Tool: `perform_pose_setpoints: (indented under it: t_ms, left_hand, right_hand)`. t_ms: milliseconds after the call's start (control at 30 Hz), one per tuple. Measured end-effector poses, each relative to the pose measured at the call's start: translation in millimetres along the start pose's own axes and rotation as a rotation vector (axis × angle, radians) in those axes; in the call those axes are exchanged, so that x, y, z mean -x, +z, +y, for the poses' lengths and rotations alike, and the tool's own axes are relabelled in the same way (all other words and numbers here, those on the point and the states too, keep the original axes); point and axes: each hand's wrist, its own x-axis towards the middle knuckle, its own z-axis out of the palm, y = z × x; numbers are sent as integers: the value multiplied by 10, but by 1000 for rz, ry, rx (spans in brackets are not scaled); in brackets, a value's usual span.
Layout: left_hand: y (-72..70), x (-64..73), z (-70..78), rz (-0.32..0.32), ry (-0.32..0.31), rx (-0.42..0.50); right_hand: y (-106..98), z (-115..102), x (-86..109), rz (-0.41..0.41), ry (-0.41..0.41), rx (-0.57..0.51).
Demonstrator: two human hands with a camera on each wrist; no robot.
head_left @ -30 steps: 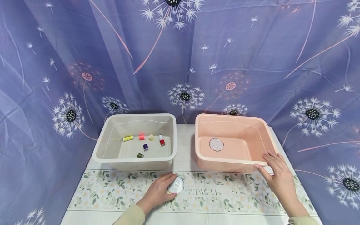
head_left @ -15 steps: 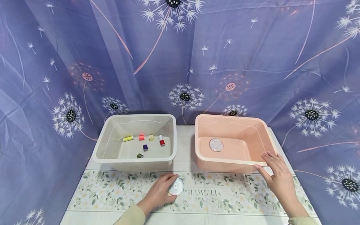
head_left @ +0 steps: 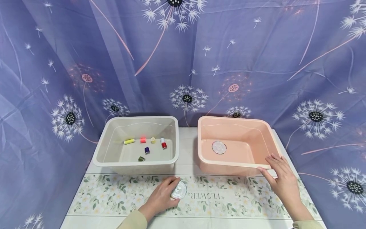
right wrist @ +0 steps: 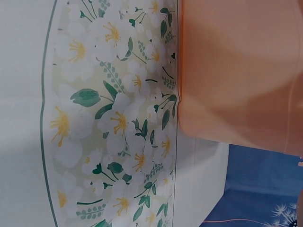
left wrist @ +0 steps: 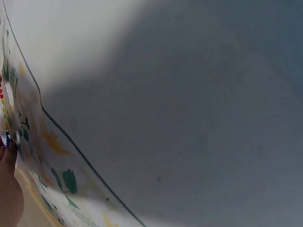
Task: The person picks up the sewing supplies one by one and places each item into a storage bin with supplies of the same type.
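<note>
In the head view my left hand holds a round white pin wheel by its left edge, thumb at the front and fingers at the back. It sits over the flowered strip of the table. Red, yellow and blue pin heads on the pin wheel show at the left edge of the left wrist view. My right hand grips the front right corner of a pink plastic bin, fingers over the rim and thumb at its front. Inside that bin lies another pin wheel, flat on the floor.
To the left stands a grey plastic bin holding several small thread spools, among them a yellow spool, a purple spool and a green spool. A blue dandelion-print curtain hangs behind and beside the white table.
</note>
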Motion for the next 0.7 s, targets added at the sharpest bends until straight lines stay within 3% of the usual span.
perform_pose_setpoints:
  t_ms: [533,700]
  left_hand:
    - [-41,47,98,31,-29,35]
    - [-61,59,143,80,-6,30]
  right_hand:
    - [-11,-15,-8,-2,2,7]
    - [-13,-20,-13,1,4,1]
